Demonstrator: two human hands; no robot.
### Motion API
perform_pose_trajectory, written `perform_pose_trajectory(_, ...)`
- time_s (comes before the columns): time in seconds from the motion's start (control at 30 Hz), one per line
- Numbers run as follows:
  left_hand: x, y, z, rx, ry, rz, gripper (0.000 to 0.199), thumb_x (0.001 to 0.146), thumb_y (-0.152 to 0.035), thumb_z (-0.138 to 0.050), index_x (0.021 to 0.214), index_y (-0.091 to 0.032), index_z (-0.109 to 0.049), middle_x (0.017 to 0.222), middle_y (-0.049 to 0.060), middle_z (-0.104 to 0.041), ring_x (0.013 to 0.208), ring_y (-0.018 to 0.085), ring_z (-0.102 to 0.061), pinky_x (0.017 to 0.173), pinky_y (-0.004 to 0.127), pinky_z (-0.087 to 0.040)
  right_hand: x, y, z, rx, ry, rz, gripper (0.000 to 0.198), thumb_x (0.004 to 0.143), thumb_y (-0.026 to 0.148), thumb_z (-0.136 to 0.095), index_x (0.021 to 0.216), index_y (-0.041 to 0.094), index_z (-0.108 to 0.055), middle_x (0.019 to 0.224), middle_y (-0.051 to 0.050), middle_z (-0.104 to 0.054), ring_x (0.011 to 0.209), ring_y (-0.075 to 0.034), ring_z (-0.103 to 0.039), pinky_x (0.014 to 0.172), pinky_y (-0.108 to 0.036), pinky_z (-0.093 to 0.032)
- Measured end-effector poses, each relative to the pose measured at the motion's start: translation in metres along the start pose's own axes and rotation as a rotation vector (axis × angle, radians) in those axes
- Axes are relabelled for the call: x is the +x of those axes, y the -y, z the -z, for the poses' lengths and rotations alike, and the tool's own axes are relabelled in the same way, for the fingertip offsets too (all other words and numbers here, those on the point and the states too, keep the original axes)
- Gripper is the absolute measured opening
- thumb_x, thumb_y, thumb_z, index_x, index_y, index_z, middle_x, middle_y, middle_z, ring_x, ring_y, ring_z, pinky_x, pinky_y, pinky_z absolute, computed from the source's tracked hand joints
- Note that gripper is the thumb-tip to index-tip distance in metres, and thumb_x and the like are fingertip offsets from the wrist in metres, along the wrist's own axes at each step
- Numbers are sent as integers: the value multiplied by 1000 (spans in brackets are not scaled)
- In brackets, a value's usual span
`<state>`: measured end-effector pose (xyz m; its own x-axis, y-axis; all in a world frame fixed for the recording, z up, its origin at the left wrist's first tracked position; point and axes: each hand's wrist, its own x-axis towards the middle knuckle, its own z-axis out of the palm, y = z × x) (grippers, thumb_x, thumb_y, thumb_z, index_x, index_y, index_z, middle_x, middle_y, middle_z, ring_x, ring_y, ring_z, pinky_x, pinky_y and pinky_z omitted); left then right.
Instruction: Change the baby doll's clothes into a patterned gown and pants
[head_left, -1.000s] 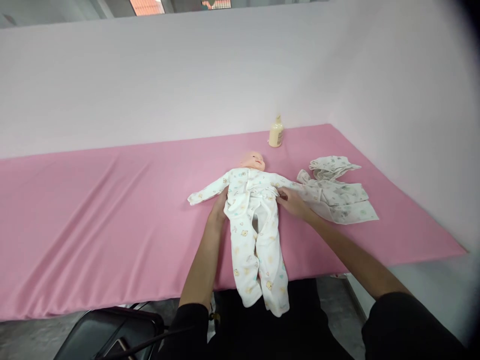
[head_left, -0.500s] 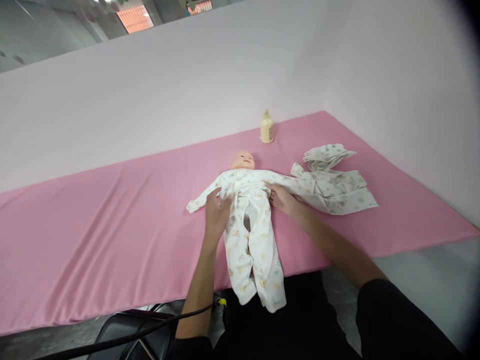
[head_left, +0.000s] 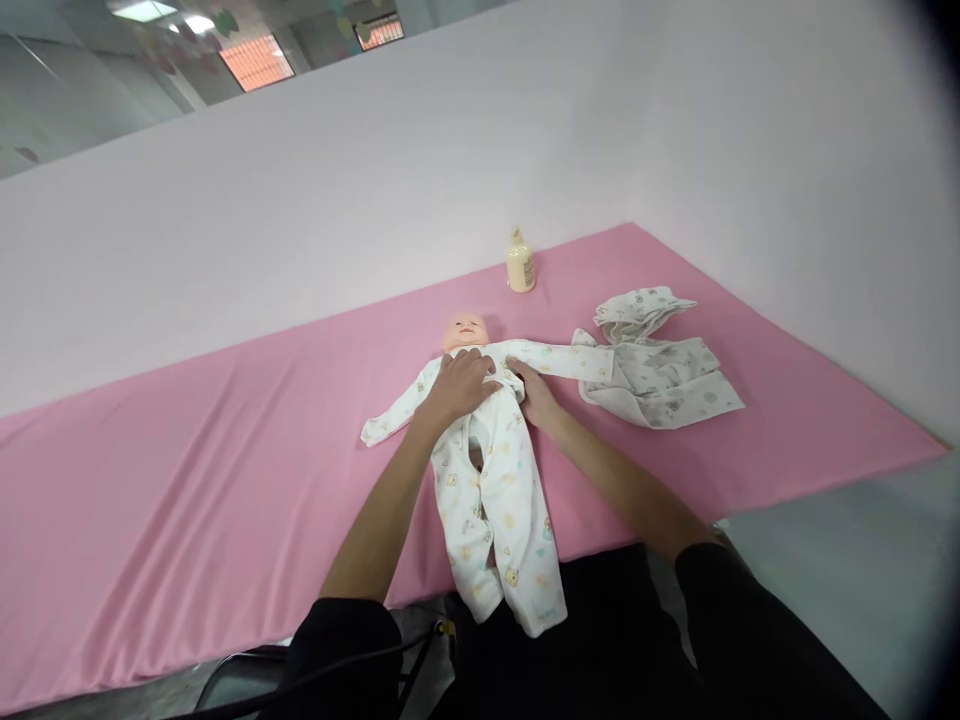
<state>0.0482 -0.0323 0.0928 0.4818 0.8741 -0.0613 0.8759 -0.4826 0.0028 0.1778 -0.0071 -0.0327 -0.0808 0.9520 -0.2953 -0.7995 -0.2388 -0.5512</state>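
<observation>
A baby doll [head_left: 466, 331] lies on its back, its arms spread in a white patterned baby top [head_left: 551, 357]. Matching white baby trousers [head_left: 510, 480] with an open crotch cover its legs, and their ends hang over the table edge. My left hand [head_left: 463, 385] lies across the doll's belly with fingers bent into the cloth at the waist. At the other side of the waist, my right hand [head_left: 535, 396] pinches the gathered trouser waistband, thumb on top. The fingertips of both hands are partly hidden in the folds.
A cream pump bottle [head_left: 520, 264] stands behind the doll near the white wall [head_left: 337, 200]. Crumpled patterned baby clothes [head_left: 664, 385] lie to the right, under the end of the doll's sleeve. Pink cloth [head_left: 225, 450] covers the table.
My left hand has moved right and up from beside the waist onto the doll's belly. My right hand now grips the waistband, which is lifted a little. The view has shifted slightly.
</observation>
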Motion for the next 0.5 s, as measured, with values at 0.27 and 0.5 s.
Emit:
perform_pose_trajectory(0.27, 5, 3, 14, -3, 86, 8, 27, 97, -42, -49, 103, -17, -56, 114, 8, -60, 119, 29, -50, 103, 47, -35, 5, -7, -14, -50, 17, 84, 29, 67, 39, -83, 86, 21, -68, 80, 1, -72, 72, -15, -66, 68, -28, -53)
perform_pose_trajectory(0.5, 12, -14, 14, 218, 107, -61, 30, 102, -24, -32, 103, -10, -58, 108, 16, -64, 102, 29, -60, 87, 41, -44, 10, -4, -7, -98, 233, 1, 32, 78, 50, -73, 80, 19, -63, 65, 0, -65, 70, -17, -62, 69, -29, -50)
